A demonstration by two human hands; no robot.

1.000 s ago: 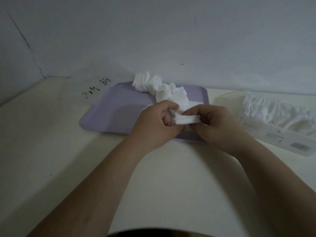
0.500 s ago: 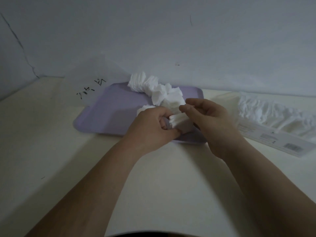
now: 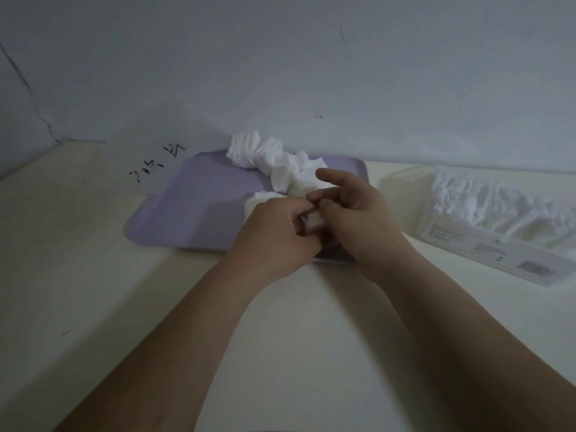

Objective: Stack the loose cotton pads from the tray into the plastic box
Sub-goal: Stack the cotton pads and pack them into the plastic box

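At frame centre, over the near right edge of the lilac tray [image 3: 193, 210], our left hand [image 3: 274, 235] curls around a small stack of pads [image 3: 314, 222] while our right hand [image 3: 358, 213] pinches it, forefinger lifted. Behind them, loose cotton pads [image 3: 274, 160] trail across the tray's far side. The plastic box [image 3: 486, 244] sits at right, part-filled with pads.

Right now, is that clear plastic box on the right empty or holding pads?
Not empty: a row of white cotton pads shows inside the clear plastic box.
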